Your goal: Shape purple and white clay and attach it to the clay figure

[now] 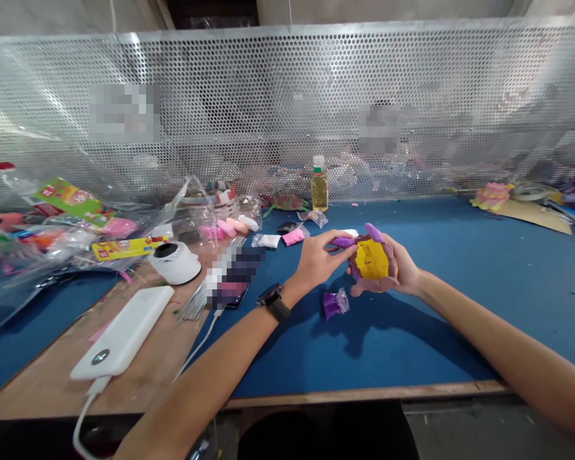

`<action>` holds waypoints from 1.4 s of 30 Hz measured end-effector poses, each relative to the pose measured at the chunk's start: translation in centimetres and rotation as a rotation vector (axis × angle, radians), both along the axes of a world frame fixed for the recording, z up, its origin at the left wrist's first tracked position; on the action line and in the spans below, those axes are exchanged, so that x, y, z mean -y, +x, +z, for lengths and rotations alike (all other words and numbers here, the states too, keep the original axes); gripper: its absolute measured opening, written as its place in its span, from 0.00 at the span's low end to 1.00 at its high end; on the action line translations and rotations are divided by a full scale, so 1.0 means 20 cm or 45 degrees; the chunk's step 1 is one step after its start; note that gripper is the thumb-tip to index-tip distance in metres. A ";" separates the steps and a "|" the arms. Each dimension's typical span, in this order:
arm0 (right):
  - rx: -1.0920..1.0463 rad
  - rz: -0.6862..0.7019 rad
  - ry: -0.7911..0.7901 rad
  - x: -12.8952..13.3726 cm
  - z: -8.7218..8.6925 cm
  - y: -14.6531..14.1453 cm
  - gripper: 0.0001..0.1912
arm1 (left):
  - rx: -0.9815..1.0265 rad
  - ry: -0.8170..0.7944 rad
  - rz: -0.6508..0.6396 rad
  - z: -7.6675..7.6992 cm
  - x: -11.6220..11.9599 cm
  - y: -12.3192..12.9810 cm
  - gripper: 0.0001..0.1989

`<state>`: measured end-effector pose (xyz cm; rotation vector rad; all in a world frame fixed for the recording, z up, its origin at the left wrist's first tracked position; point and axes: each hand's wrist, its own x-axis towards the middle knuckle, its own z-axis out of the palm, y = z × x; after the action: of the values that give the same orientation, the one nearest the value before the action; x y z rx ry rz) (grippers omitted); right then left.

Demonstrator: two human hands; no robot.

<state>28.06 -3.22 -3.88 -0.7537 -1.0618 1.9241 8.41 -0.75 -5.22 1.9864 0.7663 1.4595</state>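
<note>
Above the blue tabletop (460, 332), my right hand (405, 267) is wrapped round the side of a clay figure (374, 260). The figure has a yellow middle and a brownish-purple border, and a purple piece sticks up at its top. At its left edge, my left hand (316, 259) pinches a purple clay piece (345, 242) between thumb and fingers. Whether that piece is joined to the figure, I cannot tell. Below the hands lies a small clear packet of purple clay (334, 305). The right fingertips are mostly hidden behind the figure.
White (269, 241) and pink (294, 236) clay packets lie beyond my left hand. A bottle of yellow liquid (319, 185) stands before the perforated metal screen (268, 76). Leftward are a white power bank (124, 332), a white roll (175, 262) and plastic bags.
</note>
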 end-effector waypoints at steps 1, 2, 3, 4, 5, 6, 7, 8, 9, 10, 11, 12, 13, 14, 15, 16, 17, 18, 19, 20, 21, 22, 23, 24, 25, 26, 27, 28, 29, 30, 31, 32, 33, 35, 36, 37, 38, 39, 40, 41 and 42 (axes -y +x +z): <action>0.017 -0.023 0.002 0.00 0.00 0.00 0.23 | -0.005 0.003 0.009 0.00 0.00 0.00 0.10; 0.038 -0.048 0.011 -0.01 0.00 0.01 0.24 | -0.007 0.004 0.021 0.00 0.01 0.00 0.10; 0.063 -0.071 0.027 -0.01 0.00 0.01 0.25 | -0.007 0.008 0.033 0.00 0.01 0.00 0.10; 0.092 -0.090 0.044 -0.01 0.00 0.02 0.25 | -0.009 0.013 0.041 0.00 0.01 0.01 0.10; 0.121 -0.105 0.061 -0.01 -0.01 0.02 0.26 | -0.016 0.018 0.045 0.00 0.01 0.01 0.10; 0.147 -0.114 0.072 -0.01 -0.01 0.02 0.26 | -0.028 0.026 0.052 0.00 0.01 0.01 0.09; 0.169 -0.122 0.077 -0.01 -0.01 0.03 0.26 | -0.046 0.036 0.063 0.00 0.01 0.01 0.09; 0.185 -0.129 0.079 -0.01 -0.01 0.03 0.26 | -0.070 0.052 0.081 0.00 0.01 0.01 0.09; 0.195 -0.137 0.081 -0.01 -0.02 0.03 0.26 | -0.098 0.077 0.106 -0.01 0.01 0.00 0.10; 0.202 -0.144 0.086 -0.01 -0.02 0.03 0.26 | -0.130 0.110 0.136 -0.01 0.01 0.00 0.10; 0.207 -0.153 0.094 -0.01 -0.02 0.03 0.26 | -0.162 0.147 0.168 -0.01 0.01 0.00 0.11; 0.211 -0.161 0.103 -0.01 -0.02 0.03 0.26 | -0.194 0.180 0.195 -0.01 0.02 0.00 0.12; 0.214 -0.167 0.112 -0.01 -0.02 0.03 0.26 | -0.223 0.206 0.215 -0.01 0.02 0.00 0.12; 0.217 -0.168 0.117 -0.01 -0.02 0.03 0.26 | -0.245 0.223 0.231 -0.02 0.02 -0.01 0.12; 0.218 -0.165 0.120 -0.01 -0.02 0.02 0.26 | -0.261 0.232 0.242 -0.02 0.02 -0.01 0.12; 0.217 -0.164 0.121 0.00 -0.02 0.02 0.26 | -0.267 0.235 0.248 -0.02 0.02 -0.01 0.12; 0.217 -0.161 0.123 0.00 -0.01 0.02 0.26 | -0.264 0.236 0.249 -0.02 0.02 -0.01 0.12; 0.221 -0.156 0.125 0.00 -0.01 0.02 0.26 | -0.254 0.237 0.242 -0.02 0.02 -0.01 0.13; 0.228 -0.149 0.129 0.00 -0.01 0.02 0.27 | -0.243 0.240 0.226 -0.02 0.02 0.00 0.14; 0.240 -0.137 0.133 0.00 -0.01 0.03 0.27 | -0.235 0.241 0.206 -0.02 0.02 0.00 0.14; 0.255 -0.124 0.137 0.00 -0.01 0.03 0.28 | -0.232 0.242 0.184 -0.02 0.02 0.00 0.14; 0.269 -0.113 0.140 0.00 -0.01 0.03 0.28 | -0.235 0.239 0.169 -0.02 0.02 0.00 0.14; 0.280 -0.106 0.140 -0.01 -0.01 0.03 0.29 | -0.244 0.233 0.161 -0.02 0.02 0.00 0.13; 0.286 -0.102 0.138 -0.01 -0.02 0.03 0.29 | -0.255 0.227 0.160 -0.02 0.02 0.00 0.13; 0.289 -0.099 0.134 -0.01 -0.02 0.03 0.30 | -0.259 0.220 0.169 -0.02 0.02 0.00 0.13; 0.285 -0.100 0.134 -0.01 -0.02 0.04 0.30 | -0.255 0.214 0.182 -0.02 0.02 0.00 0.14; 0.275 -0.109 0.141 -0.02 -0.02 0.04 0.29 | -0.246 0.213 0.193 -0.02 0.02 0.00 0.15; 0.261 -0.120 0.154 -0.02 -0.03 0.04 0.29 | -0.234 0.219 0.199 -0.02 0.02 -0.01 0.16; 0.246 -0.134 0.171 -0.02 -0.03 0.04 0.28 | -0.221 0.230 0.195 -0.02 0.02 -0.01 0.16; 0.232 -0.152 0.191 -0.03 -0.03 0.04 0.27 | -0.206 0.245 0.183 -0.02 0.02 0.00 0.16; 0.223 -0.167 0.211 -0.03 -0.03 0.04 0.27 | -0.192 0.262 0.161 -0.02 0.02 0.00 0.14; 0.221 -0.175 0.228 -0.03 -0.03 0.04 0.26 | -0.179 0.277 0.136 -0.02 0.02 0.00 0.13; 0.224 -0.178 0.242 -0.04 -0.04 0.05 0.26 | -0.165 0.286 0.117 -0.02 0.02 0.00 0.11; 0.237 -0.191 0.263 -0.04 -0.04 0.05 0.27 | -0.129 0.258 0.120 -0.02 0.02 0.00 0.13; 0.244 -0.204 0.270 -0.04 -0.04 0.06 0.27 | -0.108 0.216 0.134 -0.02 0.02 0.01 0.16; 0.250 -0.219 0.275 -0.04 -0.04 0.06 0.27 | -0.085 0.160 0.145 -0.02 0.02 0.01 0.19; 0.254 -0.236 0.279 -0.05 -0.05 0.07 0.27 | -0.061 0.100 0.150 -0.01 0.03 0.01 0.21; 0.257 -0.254 0.289 -0.05 -0.05 0.07 0.27 | -0.033 0.045 0.144 -0.01 0.03 0.01 0.20; 0.256 -0.275 0.307 -0.05 -0.05 0.08 0.26 | -0.007 -0.001 0.128 -0.01 0.03 0.02 0.19; 0.252 -0.298 0.334 -0.05 -0.05 0.08 0.26 | 0.018 -0.039 0.109 0.00 0.03 0.02 0.17; 0.246 -0.325 0.367 -0.05 -0.05 0.09 0.26 | 0.042 -0.076 0.091 0.00 0.03 0.02 0.15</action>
<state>29.84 -2.14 -4.86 -0.8751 -1.2616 1.4676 8.89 -1.42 -5.25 1.9040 0.8643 1.4887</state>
